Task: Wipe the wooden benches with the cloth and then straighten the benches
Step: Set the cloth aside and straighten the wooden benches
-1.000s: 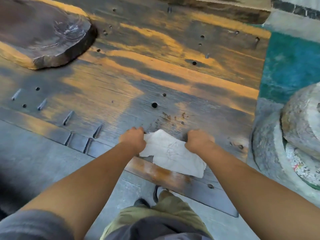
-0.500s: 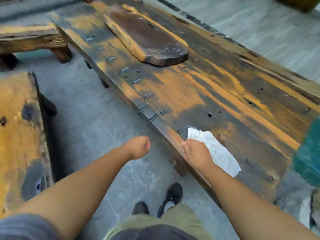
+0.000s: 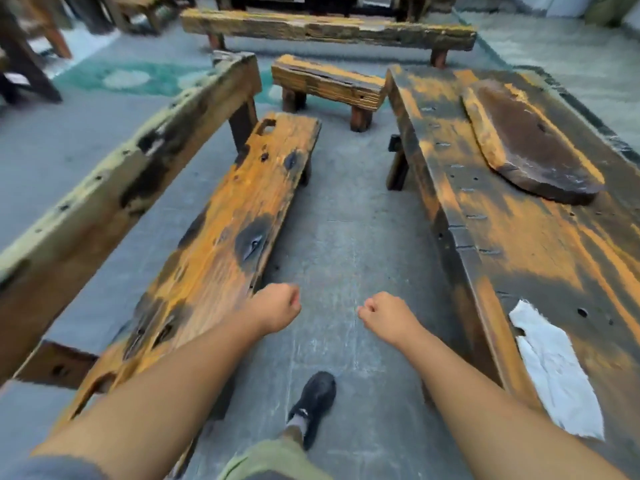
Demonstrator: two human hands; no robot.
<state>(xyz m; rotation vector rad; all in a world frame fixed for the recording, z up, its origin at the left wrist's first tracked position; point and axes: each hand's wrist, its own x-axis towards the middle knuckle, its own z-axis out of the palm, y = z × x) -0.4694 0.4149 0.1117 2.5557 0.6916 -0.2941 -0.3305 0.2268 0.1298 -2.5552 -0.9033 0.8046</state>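
Note:
The white cloth point(image 3: 554, 372) lies flat on the wide dark-and-orange wooden table point(image 3: 526, 244) at the right, near its front edge. Nothing holds it. A long orange wooden bench point(image 3: 221, 244) with a tall backrest point(image 3: 114, 188) runs along the left. My left hand point(image 3: 277, 310) is a loose fist over the grey floor, just right of the bench's edge. My right hand point(image 3: 384, 313) is also curled into a fist, above the floor and left of the table, apart from the cloth.
A thick dark wood slab point(image 3: 530, 147) lies on the table's far part. A small low bench point(image 3: 329, 84) stands ahead, a long bench point(image 3: 329, 29) behind it. A grey floor aisle point(image 3: 343, 237) runs between bench and table. My black shoe point(image 3: 315, 400) steps forward.
Both hands let go of the cloth, which stays on the table. My view swung left and up, from the tabletop to the aisle and the left bench; both fists now hang over the floor.

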